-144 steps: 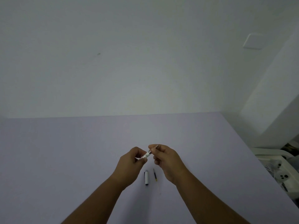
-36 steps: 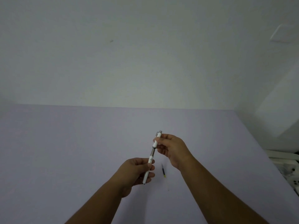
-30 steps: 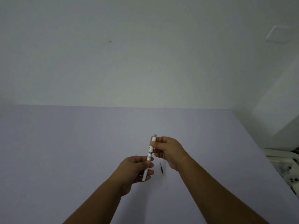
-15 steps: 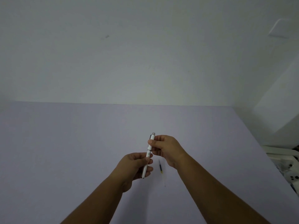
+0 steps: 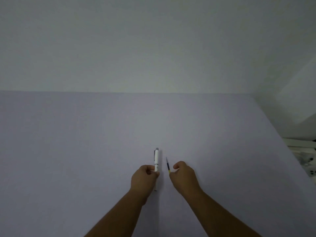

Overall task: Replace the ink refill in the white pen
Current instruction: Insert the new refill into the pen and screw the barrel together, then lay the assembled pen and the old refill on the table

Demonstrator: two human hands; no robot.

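A plain pale wall [image 5: 153, 45] is filling the top half of your view, and below it the lavender table [image 5: 68, 142] is stretching out wide, with some white clutter [image 5: 306, 161] peeking in past its right edge, too small to make out.

Down at the near middle, your left hand [image 5: 145, 178] is curling its fingers around the white pen [image 5: 156, 160], gripping it at the lower half of the barrel. The pen is pointing away from you, nearly straight up the frame, its grey clip end sticking out well past your knuckles and its writing tip just showing below the hand. Whether the pen is touching the table or being held a little off it, you cannot quite tell from this angle.

Your right hand [image 5: 183, 178] is sitting just beside the left, a narrow gap between them, fingers loosely bent. The thin dark ink refill [image 5: 168, 165] with its yellow band is lying between the two hands, running alongside the pen, and its near end is meeting your right fingertips; it looks like a light pinch, though the dim picture is leaving that unsure.
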